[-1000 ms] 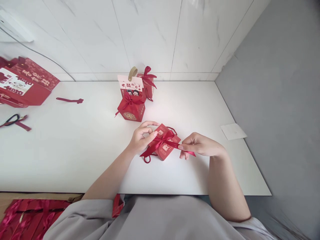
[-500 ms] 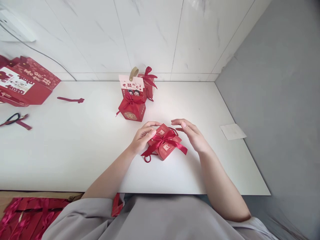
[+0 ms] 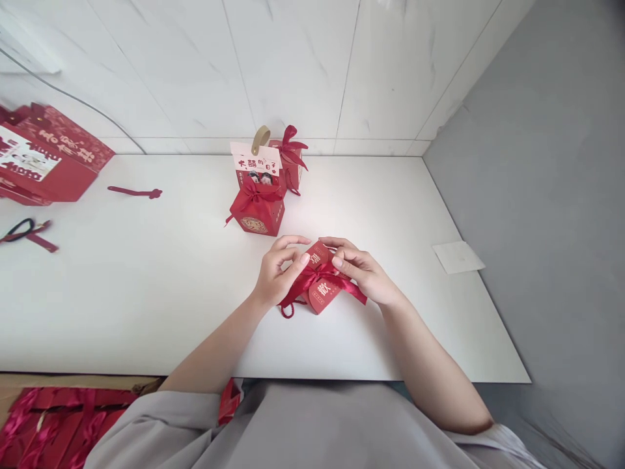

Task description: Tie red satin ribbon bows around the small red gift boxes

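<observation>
A small red gift box (image 3: 325,296) with gold lettering, tied with a shiny red ribbon bow (image 3: 319,277), lies on the white table in front of me. My left hand (image 3: 280,270) is around its left side, the thumb on the top and the forefinger along the far edge. On the opposite side, my right hand (image 3: 361,270) grips the box's upper right, thumb and fingers bent near the bow; its fingertips partly hide the box there. A red cord loop (image 3: 288,311) sticks out at the lower left of the box.
Behind stand a red box with a bow (image 3: 258,212), a pink-topped box with a strap handle (image 3: 256,156) and another ribboned box (image 3: 293,163). Red bags (image 3: 73,176), a red strap (image 3: 134,192) and scissors (image 3: 19,229) lie left; a white paper (image 3: 458,257) lies right.
My right hand has moved left and in, from apart beside the gift box to touching its upper right. My left hand stays at the left side; the box has hardly moved.
</observation>
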Available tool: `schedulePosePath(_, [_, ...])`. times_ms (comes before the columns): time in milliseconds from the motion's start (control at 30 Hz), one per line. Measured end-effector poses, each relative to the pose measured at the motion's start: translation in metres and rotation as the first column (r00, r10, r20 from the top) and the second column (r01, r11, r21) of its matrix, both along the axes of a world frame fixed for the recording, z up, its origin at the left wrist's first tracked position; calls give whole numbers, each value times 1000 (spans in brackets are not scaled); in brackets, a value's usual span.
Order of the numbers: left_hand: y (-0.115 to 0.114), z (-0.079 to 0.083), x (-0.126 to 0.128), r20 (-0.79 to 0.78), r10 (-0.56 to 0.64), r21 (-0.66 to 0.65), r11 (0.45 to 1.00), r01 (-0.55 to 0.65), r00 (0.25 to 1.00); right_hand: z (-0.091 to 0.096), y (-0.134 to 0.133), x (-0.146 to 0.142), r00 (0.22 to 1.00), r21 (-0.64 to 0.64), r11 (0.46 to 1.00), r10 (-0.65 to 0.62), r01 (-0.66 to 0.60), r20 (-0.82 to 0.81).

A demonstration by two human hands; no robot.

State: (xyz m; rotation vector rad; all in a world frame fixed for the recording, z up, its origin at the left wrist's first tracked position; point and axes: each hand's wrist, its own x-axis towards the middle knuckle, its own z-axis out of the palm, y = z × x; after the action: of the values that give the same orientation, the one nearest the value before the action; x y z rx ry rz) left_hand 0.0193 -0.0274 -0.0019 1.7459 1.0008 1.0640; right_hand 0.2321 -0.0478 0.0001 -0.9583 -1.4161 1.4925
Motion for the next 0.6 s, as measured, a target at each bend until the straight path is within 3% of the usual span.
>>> schedulePosePath(133, [-2,6,2,-85,28,69,997,-23,996,0,-1,0,1000,9,1000,-2,2,9])
schedulePosePath(267, [1,15,-9,-90,247,146,962,-232,965,2,-2,-1,1000,-10,1000,-7,7,21])
schedulePosePath(333, [6,22,-23,-202,300,96,953,-286,932,3,-2,-1,1000,-22,1000,-9,10,20])
schedulePosePath(367, [9,25,-31,-285,249,15,967,-255,926,3,-2,-1,1000,-22,1000,-8,9,21])
schedulePosePath(433, [14,29,-47,-405,18,-205,973,-110,914,3,-2,-1,1000,-8,1000,-7,7,26])
schedulePosePath(533, [20,29,-58,-347,-358,-464,869,173,867,2,-1,0,999,-2,1000,-5,5,40])
schedulePosePath(600, [21,27,-57,-271,-496,-542,787,295,825,1,-1,1,999,-11,1000,-7,8,51])
